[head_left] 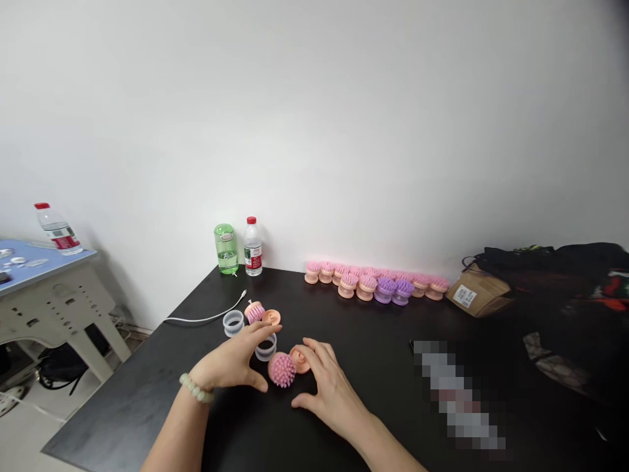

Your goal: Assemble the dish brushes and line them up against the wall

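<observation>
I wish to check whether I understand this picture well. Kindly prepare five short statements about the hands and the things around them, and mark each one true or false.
1. A pink bristled piece lies between the left hand and the right hand. True.
2. The beaded bracelet is on the right arm. False: it is on the left arm.
3. Two purple-bristled pieces stand near the wall. True.
4. The green bottle lies on its side. False: it stands upright.
5. A white cable lies on the black table. True.
</observation>
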Available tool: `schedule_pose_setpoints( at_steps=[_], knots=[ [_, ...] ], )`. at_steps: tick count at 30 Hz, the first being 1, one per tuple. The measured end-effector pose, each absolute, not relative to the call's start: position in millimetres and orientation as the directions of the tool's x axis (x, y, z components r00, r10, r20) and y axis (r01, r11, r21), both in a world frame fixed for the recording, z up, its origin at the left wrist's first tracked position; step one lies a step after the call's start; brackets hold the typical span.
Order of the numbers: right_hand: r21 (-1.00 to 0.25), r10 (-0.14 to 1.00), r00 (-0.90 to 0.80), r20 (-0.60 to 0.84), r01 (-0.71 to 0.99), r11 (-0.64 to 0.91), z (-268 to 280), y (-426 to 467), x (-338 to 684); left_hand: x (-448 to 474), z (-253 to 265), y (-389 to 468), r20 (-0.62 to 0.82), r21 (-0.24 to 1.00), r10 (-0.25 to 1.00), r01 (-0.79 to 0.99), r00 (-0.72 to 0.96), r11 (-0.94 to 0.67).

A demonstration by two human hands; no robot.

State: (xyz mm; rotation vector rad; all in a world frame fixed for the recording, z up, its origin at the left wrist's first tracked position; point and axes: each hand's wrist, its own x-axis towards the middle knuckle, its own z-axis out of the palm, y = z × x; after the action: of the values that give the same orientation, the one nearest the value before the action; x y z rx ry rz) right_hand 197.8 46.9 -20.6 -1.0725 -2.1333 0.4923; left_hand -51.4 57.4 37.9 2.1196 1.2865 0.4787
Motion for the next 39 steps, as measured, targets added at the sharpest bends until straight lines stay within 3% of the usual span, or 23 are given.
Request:
schedule_pose_setpoints(
  at_steps=[10, 16, 20, 29, 39],
  knots=[
    [-0.701, 0.833, -0.455, 0.313, 0.48, 0.527, -18.0, 46.1, 190.0, -25.8, 40.2, 54.1, 0.106, 0.48, 0.882, 0.753, 0.46, -0.45],
    [-0.664, 0.776, -0.469, 0.423, 0.422, 0.617, -7.1, 47.8, 193.1, -24.1, 36.1, 62.2, 0.026, 0.286, 0.868, 0.829, 0.495, -0.481],
    [-0.601, 0.792, -0.346, 0.504, 0.518, 0.609, -4.3, 58.6, 207.9, -15.8, 31.4, 64.6, 0.028, 0.21, 0.849, 0.827, 0.527, -0.521],
    [-0.659, 0.814, 0.023, 0.58, 0.6, 0.453, -7.8, 90.4, 240.0, -2.3, 50.8, 52.9, -0.02, 0.165, 0.87, 0.86, 0.493, -0.484],
    [-0.698, 0.794, 0.316, 0.52, 0.693, 0.181, -13.5, 159.2, 292.3, -7.3, 50.5, 50.3, -0.002, 0.103, 0.908, 0.903, 0.42, -0.418]
  ],
)
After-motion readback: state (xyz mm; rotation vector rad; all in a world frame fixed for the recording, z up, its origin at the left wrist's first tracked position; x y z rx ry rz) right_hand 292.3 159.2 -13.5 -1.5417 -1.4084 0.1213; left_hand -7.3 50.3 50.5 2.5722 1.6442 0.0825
